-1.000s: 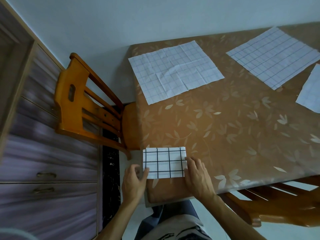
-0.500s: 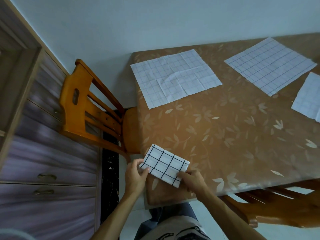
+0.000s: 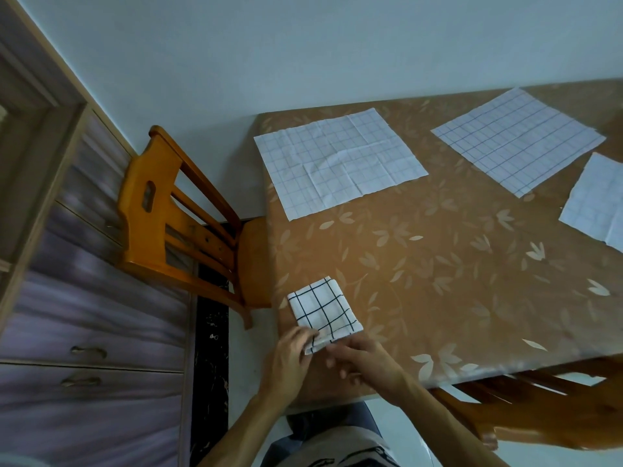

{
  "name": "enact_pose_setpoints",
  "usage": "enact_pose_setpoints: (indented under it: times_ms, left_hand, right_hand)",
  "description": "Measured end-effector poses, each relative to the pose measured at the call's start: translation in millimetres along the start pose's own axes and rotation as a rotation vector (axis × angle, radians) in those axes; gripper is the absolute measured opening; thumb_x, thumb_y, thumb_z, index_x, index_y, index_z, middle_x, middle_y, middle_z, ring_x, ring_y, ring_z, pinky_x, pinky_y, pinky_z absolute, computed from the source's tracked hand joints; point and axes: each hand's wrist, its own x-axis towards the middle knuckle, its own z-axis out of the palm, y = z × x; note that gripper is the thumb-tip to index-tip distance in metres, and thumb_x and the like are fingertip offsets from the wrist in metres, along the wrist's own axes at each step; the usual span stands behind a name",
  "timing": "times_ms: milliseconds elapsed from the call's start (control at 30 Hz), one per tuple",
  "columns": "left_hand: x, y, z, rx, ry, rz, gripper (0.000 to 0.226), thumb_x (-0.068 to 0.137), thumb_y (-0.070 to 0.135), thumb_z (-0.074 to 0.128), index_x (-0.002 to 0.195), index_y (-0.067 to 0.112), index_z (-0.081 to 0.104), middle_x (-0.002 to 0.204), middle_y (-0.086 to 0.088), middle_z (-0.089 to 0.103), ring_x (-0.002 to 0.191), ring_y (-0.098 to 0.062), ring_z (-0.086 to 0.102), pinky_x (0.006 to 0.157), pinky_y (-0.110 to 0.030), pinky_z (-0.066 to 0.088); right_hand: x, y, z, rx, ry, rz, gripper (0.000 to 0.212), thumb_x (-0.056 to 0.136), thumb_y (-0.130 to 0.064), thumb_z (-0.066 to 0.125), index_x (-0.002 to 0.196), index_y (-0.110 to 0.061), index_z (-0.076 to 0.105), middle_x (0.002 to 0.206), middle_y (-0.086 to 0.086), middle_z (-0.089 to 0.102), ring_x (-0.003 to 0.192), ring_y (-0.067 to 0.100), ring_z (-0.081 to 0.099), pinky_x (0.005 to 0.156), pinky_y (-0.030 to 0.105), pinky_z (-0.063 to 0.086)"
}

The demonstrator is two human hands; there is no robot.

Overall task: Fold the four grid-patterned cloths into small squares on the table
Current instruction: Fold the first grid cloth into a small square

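Note:
A folded white cloth with a bold black grid (image 3: 323,310) lies near the table's front left corner as a small, tilted square. My left hand (image 3: 290,360) pinches its near corner. My right hand (image 3: 365,364) rests at the same near edge with its fingers on the cloth. Three unfolded pale grid cloths lie flat farther back: one at the back left (image 3: 337,161), one at the back right (image 3: 517,143), and one cut off by the right edge (image 3: 596,200).
The table (image 3: 438,281) has a brown leaf-patterned cover. An orange wooden chair (image 3: 175,214) stands at its left end, and another chair (image 3: 539,412) shows at the lower right. Purple-grey drawers (image 3: 84,348) line the left side.
The rectangular folded cloth was lifted, turned and folded again into a smaller tilted square. Both hands moved from its two ends to its near corner. The view shifted.

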Motion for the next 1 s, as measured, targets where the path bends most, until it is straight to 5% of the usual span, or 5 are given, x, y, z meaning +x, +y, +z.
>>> enact_pose_setpoints:
  times_ms: [200,433,667,833,1000]
  left_hand:
    - [-3.2,-14.4,-4.4,-0.193,-0.019,-0.018,0.021,0.092,0.019,0.064,0.108,0.033,0.069,0.108,0.021,0.066,0.102,0.003,0.061,0.085,-0.019,0.053]
    - [-9.0,-15.1,-6.3,-0.361,-0.087,-0.154,0.032,0.090,0.011,0.068,0.097,0.043,0.070,0.103,0.025,0.070,0.101,0.009,0.062,0.089,-0.015,0.052]
    - [-10.4,-27.9,-1.6,-0.322,0.011,-0.135,0.040,0.084,0.003,0.072,0.104,0.038,0.069,0.112,0.024,0.067,0.107,0.006,0.060,0.094,-0.015,0.049]
    - [-2.6,-28.8,-1.8,-0.276,-0.002,-0.170,0.019,0.087,0.023,0.072,0.104,0.030,0.071,0.108,0.020,0.066,0.100,0.002,0.062,0.088,-0.017,0.051]
    - [6.6,-28.1,-1.6,-0.229,0.006,-0.221,0.009,0.092,0.029,0.066,0.099,0.026,0.071,0.098,0.017,0.067,0.092,0.001,0.062,0.083,-0.025,0.054]
  right_hand:
    - [12.9,17.7,-32.1,-0.643,0.374,-0.121,0.066,0.090,-0.010,0.062,0.146,-0.023,0.030,0.126,0.003,0.060,0.107,0.021,0.059,0.081,0.030,0.053]
    - [25.8,31.1,-45.4,-1.208,0.230,-0.559,0.053,0.084,-0.012,0.071,0.132,-0.032,0.059,0.160,-0.004,0.026,0.124,0.019,0.053,0.084,0.031,0.058]
    - [29.8,43.5,-47.1,-1.154,0.096,-0.616,0.039,0.081,-0.006,0.064,0.115,-0.024,0.071,0.127,-0.008,0.067,0.114,0.012,0.064,0.092,0.031,0.056]
    - [31.1,41.2,-42.7,-0.854,0.145,-0.447,0.020,0.089,-0.036,0.062,0.108,-0.033,0.069,0.100,-0.019,0.070,0.088,-0.001,0.065,0.075,0.020,0.053]
    - [37.0,37.7,-41.1,-0.547,0.235,-0.292,0.041,0.090,-0.032,0.068,0.125,-0.034,0.048,0.091,-0.014,0.071,0.083,0.001,0.067,0.077,0.022,0.055]
